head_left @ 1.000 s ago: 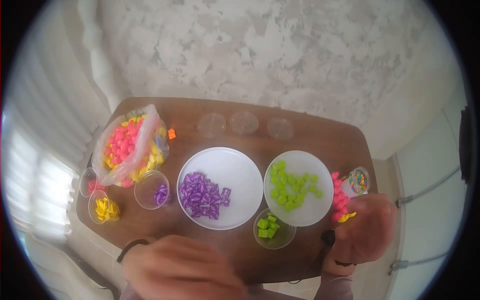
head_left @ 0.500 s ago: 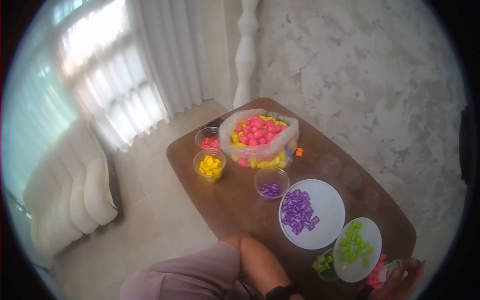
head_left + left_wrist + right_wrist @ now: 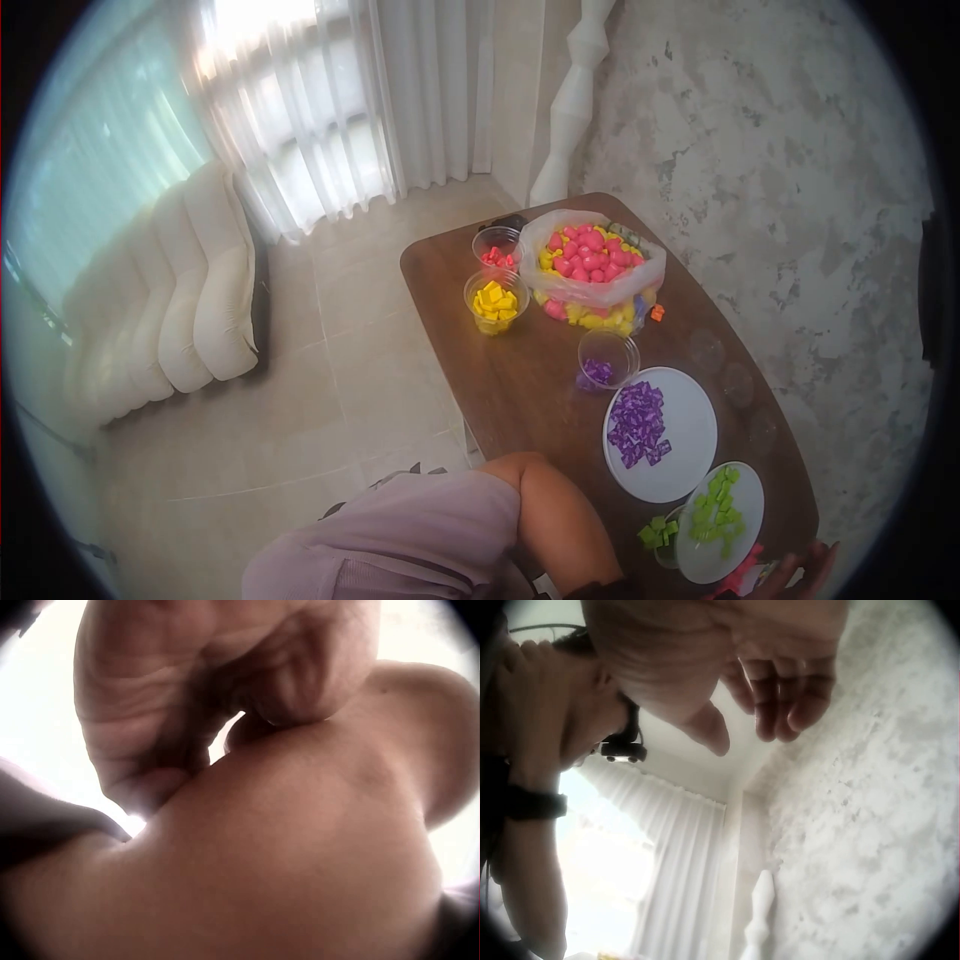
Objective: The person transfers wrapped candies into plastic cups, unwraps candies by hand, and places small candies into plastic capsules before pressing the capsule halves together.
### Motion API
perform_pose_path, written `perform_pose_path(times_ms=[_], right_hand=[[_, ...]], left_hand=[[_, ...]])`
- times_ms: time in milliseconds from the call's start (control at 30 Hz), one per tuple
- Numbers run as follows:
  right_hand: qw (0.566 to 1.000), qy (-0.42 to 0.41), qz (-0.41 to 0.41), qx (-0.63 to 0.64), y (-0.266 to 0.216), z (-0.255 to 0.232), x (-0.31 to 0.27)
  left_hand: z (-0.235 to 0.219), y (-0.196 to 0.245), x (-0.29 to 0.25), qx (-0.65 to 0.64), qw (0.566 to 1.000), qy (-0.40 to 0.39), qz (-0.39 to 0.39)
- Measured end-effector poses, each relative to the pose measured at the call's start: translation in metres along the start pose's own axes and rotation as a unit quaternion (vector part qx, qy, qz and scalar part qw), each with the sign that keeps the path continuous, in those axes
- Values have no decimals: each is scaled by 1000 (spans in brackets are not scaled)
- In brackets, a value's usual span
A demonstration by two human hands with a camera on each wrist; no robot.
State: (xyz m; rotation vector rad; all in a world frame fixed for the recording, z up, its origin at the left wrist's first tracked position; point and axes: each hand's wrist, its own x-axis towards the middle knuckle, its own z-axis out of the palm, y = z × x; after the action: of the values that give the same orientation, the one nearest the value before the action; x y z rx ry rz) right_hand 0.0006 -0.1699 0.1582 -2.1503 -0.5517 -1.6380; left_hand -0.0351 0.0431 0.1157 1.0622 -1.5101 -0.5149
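My left hand (image 3: pixel 180 682) is raised off the table, its bent fingertips resting on bare skin; the right wrist view shows it up beside the neck. My right hand (image 3: pixel 735 667) holds nothing, its fingers loosely bent and its thumb apart. In the head view the right hand (image 3: pixel 800 575) is partly cut off at the lower right, over the table's end. Close to it are pink pieces (image 3: pixel 742 572) and a white plate (image 3: pixel 690 560) of green wrapped pieces (image 3: pixel 718 512). A clear cup with green pieces (image 3: pixel 658 532) stands beside that plate.
Another white plate (image 3: pixel 690 440) bears purple wrapped pieces (image 3: pixel 640 425), next to a cup of purple pieces (image 3: pixel 596 373). Beyond stand a plastic bag (image 3: pixel 600 290) of pink and yellow pieces, a yellow-filled cup (image 3: pixel 496 305) and a red-filled cup (image 3: pixel 498 255). Several clear lids (image 3: pixel 738 383) line the far edge.
The head view has swung left, bringing a sofa and curtains into sight. My left hand has left the table's front edge and risen to the neck; the right stays by the table's right end.
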Motion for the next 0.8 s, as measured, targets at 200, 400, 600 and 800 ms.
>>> perform_pose_path(times_ms=[200,400,600,800], right_hand=[[995,-92,-12,-38,1,-14,3],[994,-110,-28,-11,-2,-12,8],[990,-140,21,17,-3,-21,2],[980,-197,32,27,-2,-25,7]], left_hand=[[24,-3,-1,-35,998,-23,46],[4,51,-32,-67,993,-43,82],[-1,37,-34,-25,974,-224,-4],[0,43,-47,14,973,-215,-84]])
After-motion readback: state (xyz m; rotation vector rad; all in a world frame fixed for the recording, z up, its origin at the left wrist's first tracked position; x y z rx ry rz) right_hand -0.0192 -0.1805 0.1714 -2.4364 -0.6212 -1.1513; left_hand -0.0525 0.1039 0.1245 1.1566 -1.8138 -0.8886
